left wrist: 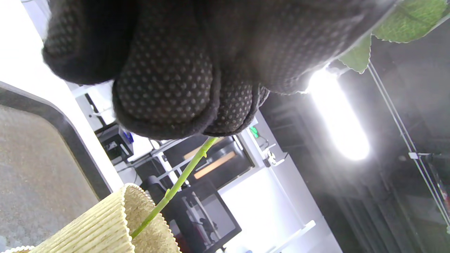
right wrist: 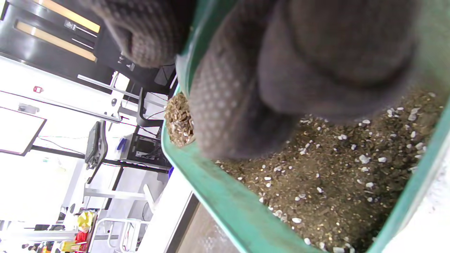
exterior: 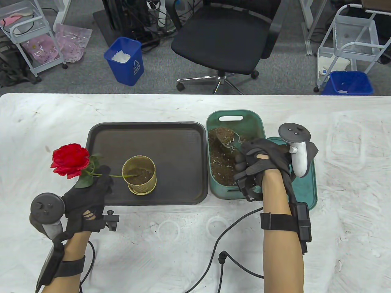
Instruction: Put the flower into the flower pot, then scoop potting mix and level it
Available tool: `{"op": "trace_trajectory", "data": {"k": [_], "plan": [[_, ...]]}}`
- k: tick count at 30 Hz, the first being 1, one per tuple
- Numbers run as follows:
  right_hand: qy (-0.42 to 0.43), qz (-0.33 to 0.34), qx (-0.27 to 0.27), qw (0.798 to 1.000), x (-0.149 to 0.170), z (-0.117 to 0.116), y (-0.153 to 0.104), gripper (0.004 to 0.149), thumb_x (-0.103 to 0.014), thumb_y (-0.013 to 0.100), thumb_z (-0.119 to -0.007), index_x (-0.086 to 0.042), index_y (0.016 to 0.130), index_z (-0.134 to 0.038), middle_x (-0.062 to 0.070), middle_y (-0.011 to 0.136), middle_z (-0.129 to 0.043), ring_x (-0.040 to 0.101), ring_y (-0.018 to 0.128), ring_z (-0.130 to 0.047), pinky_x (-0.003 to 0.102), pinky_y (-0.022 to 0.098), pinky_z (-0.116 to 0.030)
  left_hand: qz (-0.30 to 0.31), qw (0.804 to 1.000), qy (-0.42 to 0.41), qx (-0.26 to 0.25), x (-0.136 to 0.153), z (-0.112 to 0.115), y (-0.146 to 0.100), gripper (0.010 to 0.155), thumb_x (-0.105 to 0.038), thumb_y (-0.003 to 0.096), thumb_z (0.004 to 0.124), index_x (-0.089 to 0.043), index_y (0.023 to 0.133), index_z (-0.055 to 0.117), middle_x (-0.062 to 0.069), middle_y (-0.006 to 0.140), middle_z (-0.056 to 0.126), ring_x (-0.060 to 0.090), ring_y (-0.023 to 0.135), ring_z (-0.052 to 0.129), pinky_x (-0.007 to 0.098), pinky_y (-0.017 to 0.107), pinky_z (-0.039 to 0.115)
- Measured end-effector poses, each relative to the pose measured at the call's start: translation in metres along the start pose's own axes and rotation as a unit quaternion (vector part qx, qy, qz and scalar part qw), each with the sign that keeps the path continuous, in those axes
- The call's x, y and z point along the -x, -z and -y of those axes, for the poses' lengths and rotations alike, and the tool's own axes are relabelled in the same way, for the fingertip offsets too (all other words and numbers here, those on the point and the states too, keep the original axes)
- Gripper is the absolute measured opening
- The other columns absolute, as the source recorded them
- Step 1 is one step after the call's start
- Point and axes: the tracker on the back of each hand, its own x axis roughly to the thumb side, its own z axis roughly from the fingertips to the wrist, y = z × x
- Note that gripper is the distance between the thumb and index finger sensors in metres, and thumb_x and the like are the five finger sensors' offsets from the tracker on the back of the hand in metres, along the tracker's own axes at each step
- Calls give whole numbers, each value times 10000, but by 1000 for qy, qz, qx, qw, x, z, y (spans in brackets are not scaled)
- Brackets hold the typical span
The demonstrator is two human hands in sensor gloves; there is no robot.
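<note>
Left hand: the left hand [exterior: 88,198] sits at the tray's near-left corner, its grip closed round the flower's green stem; in the left wrist view the gloved fingertips [left wrist: 165,95] bunch together with the stem coming out just below them.
Flower: the flower [exterior: 71,160] (a red rose) leans far over to the left, its bloom out past the tray's left edge, while the stem runs right and its lower end is inside the flower pot.
Flower pot: the flower pot [exterior: 139,174], ribbed and gold-coloured, stands upright on the tray near the front, with a little dark mix at its bottom.
Tray: the dark tray [exterior: 180,171] lies on the desk [exterior: 351,183], just left of the green tub.
Right hand: the right hand [exterior: 259,164] hovers over the tub's near end, its grip closed on the handle of the scoop.
Scoop: the scoop [exterior: 227,139] points away from the person, its bowl loaded with mix and lying over the heap in the tub.
Potting mix: the potting mix [right wrist: 337,168], brown with white specks, fills the green tub [exterior: 253,122]; a flat green lid [exterior: 307,186] lies just to the tub's right, partly under the hand.
Trackers: one tracker is strapped to the back of each hand.
</note>
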Motion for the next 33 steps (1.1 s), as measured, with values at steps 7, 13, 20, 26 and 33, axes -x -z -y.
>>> {"op": "trace_trajectory", "data": {"k": [7, 13, 20, 26, 33], "plan": [[-3, 41, -28, 999, -20, -14, -16, 530, -309, 417, -734, -8, 852, -734, 171, 597, -984, 264, 245, -1082, 365, 110, -955, 2, 1000, 1, 1, 0, 1, 0, 435, -442, 396, 895, -240, 778, 951, -44, 590, 1070, 173, 314, 1118, 359, 324, 939], [-18, 72, -72, 995, -35, -43, -25, 529, -311, 420, -734, -8, 853, -733, 173, 598, -983, 265, 247, -1081, 366, 112, -954, 3, 1000, 1, 2, 0, 1, 0, 435, -442, 396, 896, -239, 777, 951, -45, 589, 1070, 173, 314, 1118, 359, 323, 940], [-49, 98, -119, 987, -48, -84, -32, 529, -313, 422, -735, -9, 854, -732, 171, 599, -983, 263, 248, -1081, 365, 112, -955, 4, 1000, 2, 3, 0, 2, 0, 434, -441, 396, 896, -239, 776, 952, -44, 589, 1070, 174, 313, 1118, 360, 322, 939], [-84, 111, -159, 977, -54, -124, -34, 528, -314, 423, -734, -10, 854, -733, 171, 601, -983, 263, 250, -1081, 365, 113, -954, 3, 1000, 3, 1, 0, 1, 0, 434, -441, 396, 896, -239, 776, 952, -44, 588, 1070, 173, 314, 1118, 359, 322, 940], [-128, 115, -196, 965, -51, -168, -30, 528, -316, 424, -735, -11, 855, -732, 169, 602, -983, 264, 253, -1081, 366, 116, -954, 0, 1000, 3, -2, 0, 0, -1, 434, -441, 397, 896, -239, 777, 951, -44, 588, 1070, 174, 314, 1118, 360, 320, 940]]}}
